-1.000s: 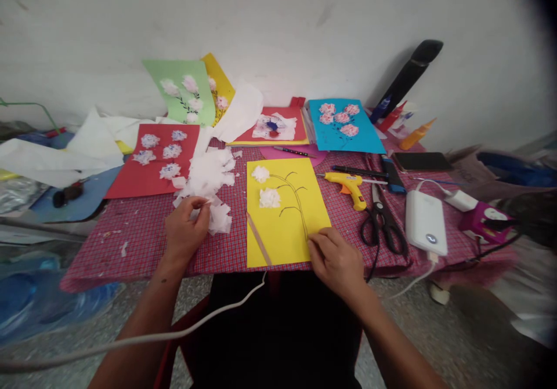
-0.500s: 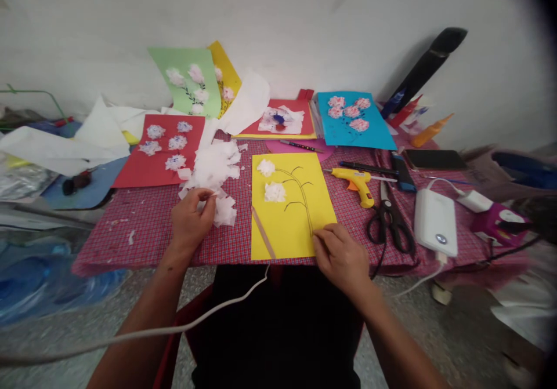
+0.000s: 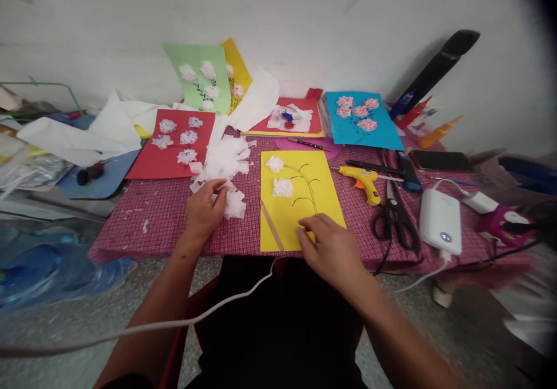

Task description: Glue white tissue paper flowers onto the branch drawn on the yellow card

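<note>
My left hand point(image 3: 205, 210) hovers at the lower left of a heap of torn white tissue pieces point(image 3: 221, 158), its thumb and forefinger slightly apart. Smaller tissue scraps point(image 3: 235, 203) lie just beyond its fingertips. On the yellow sheet point(image 3: 278, 221) rests my right hand point(image 3: 333, 253), fingers bent and thumb apart from the forefinger, with nothing visible between them. That sheet carries a drawn curved stem with side twigs and two crumpled white tissue flowers point(image 3: 283, 188) at its upper left. A flat wooden stick point(image 3: 272, 225) lies along its left edge.
Right of the sheet lie a yellow glue gun point(image 3: 360, 179), black scissors point(image 3: 395, 218) and a white power bank point(image 3: 440, 220). Flower cards in red point(image 3: 174, 160), green point(image 3: 195, 58) and blue point(image 3: 348, 137) stand or lie behind. A white cable point(image 3: 226, 303) crosses the lap.
The view has shifted, moving the table rightward in the picture. My left thumb and forefinger have parted from a pinch. My right hand has moved left off the stem's lower end, its fingers loosening.
</note>
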`<state>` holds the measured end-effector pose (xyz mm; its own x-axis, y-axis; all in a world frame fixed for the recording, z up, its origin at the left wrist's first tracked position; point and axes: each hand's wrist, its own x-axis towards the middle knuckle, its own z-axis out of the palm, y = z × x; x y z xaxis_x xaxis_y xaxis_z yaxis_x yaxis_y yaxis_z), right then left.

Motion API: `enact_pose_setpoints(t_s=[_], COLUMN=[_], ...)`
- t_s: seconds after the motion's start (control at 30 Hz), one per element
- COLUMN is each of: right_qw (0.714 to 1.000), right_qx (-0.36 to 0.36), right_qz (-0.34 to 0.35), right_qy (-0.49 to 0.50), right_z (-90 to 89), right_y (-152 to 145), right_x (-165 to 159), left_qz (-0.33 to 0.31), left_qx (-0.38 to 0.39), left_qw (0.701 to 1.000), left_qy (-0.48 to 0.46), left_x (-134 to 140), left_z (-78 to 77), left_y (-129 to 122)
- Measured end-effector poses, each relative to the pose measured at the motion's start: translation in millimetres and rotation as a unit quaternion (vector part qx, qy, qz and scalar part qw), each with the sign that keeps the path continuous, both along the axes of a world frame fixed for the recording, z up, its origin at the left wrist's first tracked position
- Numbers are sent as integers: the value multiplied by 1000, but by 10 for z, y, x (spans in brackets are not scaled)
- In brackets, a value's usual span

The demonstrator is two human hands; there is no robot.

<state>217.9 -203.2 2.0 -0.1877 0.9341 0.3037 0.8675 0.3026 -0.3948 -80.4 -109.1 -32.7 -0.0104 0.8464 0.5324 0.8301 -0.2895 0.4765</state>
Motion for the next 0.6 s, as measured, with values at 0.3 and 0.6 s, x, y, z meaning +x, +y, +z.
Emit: enact_pose_setpoints(t_s=[0.3,0.6], right_qw=[970,989], right_qx=[-176,-123], right_qz=[8,-21], right_qy=[-167,75], right_z=[71,66], right_y=[484,300], right_x=[-717,-431], left_qz=[-19,-111], left_qx=[-62,-253], left_qw=[989,802], left_qy=[-133,-529], left_x=[36,470], left_z=[42,139], left_y=[-3,64])
